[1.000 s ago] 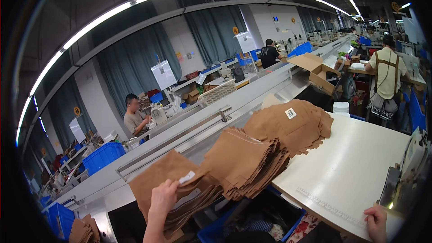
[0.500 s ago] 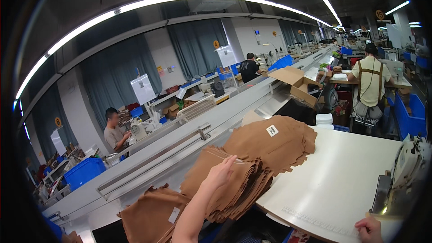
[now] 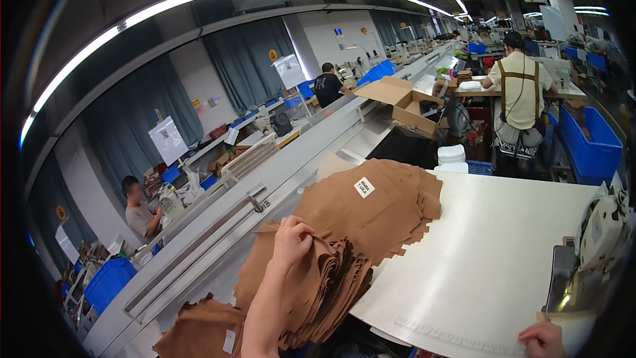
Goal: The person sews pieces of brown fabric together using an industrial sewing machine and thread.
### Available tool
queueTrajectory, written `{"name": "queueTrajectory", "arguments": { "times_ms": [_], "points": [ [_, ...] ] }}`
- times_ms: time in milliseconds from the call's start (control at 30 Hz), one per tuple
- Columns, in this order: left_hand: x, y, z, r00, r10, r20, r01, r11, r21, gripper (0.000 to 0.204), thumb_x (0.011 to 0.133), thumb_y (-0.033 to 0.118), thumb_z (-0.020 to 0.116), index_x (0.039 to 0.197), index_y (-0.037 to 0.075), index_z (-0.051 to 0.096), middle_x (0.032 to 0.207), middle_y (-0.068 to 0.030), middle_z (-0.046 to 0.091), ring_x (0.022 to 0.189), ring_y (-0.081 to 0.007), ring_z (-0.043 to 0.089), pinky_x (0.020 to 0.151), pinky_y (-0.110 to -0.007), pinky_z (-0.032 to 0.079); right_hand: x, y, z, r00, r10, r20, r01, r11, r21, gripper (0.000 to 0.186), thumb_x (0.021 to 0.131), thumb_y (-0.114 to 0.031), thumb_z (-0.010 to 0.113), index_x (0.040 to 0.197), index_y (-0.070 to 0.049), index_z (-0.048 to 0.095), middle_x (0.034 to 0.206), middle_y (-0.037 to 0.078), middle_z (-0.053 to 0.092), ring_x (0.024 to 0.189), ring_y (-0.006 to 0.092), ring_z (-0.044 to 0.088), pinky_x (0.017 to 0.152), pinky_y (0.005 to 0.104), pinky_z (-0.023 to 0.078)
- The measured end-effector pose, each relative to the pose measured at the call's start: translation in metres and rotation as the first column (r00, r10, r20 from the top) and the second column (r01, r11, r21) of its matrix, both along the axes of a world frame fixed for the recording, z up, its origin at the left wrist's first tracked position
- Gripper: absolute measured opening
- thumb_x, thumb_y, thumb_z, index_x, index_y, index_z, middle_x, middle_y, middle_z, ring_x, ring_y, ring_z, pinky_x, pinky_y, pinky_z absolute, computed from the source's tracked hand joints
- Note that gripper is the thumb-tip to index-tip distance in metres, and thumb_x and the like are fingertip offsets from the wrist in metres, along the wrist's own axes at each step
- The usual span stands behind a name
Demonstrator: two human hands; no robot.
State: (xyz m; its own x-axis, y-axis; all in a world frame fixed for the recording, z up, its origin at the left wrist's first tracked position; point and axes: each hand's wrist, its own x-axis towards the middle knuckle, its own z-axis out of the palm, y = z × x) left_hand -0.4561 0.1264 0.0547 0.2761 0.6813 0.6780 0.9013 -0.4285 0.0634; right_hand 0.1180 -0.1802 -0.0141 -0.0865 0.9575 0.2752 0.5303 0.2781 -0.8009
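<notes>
My left hand [image 3: 293, 242] is closed, its fingertips pinching the top edge of a brown fabric piece [image 3: 265, 262] on a thick, loosely layered stack. Just beyond it lies another pile of brown fabric pieces [image 3: 391, 209], with a white label [image 3: 364, 187] on top. Closer to me on the left is a third brown fabric bundle [image 3: 199, 328] bearing a small white tag. My right hand [image 3: 542, 340] rests at the near edge of the white table [image 3: 457, 258], fingers curled; whatever may be in them is hidden.
A sewing machine [image 3: 599, 232] stands at the table's right side. Beyond the fabric are an open cardboard box [image 3: 404, 103] and stacked white items [image 3: 452, 158]. A metal rail [image 3: 192, 245] runs along the left. Co-workers sit at other stations; a blue bin [image 3: 586, 139] stands at right.
My left hand has gone from stretched fingers lying on the stack to a pinch on the top piece's edge. The view has swung right; my right hand stays at the table edge.
</notes>
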Motion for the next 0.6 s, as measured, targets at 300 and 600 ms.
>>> {"name": "queueTrajectory", "arguments": {
  "times_ms": [300, 600],
  "points": [
    [0.154, 0.094, 0.018, 0.898, -0.396, -0.189, 0.319, 0.885, -0.338, 0.017, 0.086, 0.009, 0.067, 0.1, 0.01, 0.075, 0.106, -0.0062, 0.067, 0.101, -0.0273, 0.065, 0.087, -0.037, 0.054, -0.004, 0.001, 0.01, 1.0, -0.001, 0.029, -0.001, 0.998, 0.056, 0.021, 0.083, 0.007, 0.055, 0.097, -0.001, 0.068, 0.099, 0.015, 0.069, 0.091, 0.0283, 0.067, 0.08, 0.0347, 0.052],
    [0.205, 0.128, 0.027, 0.81, -0.355, -0.467, 0.118, 0.878, -0.464, 0.025, 0.082, 0.011, 0.072, 0.107, 0.011, 0.072, 0.11, -0.0056, 0.065, 0.108, -0.0269, 0.063, 0.09, -0.039, 0.053, 0.001, 0.005, 0.008, 0.997, 0.007, -0.072, -0.005, 1.0, 0.023, 0.024, 0.082, 0.01, 0.055, 0.098, -0.002, 0.069, 0.1, 0.013, 0.069, 0.086, 0.0255, 0.066, 0.074, 0.0325, 0.052]
  ]
}}
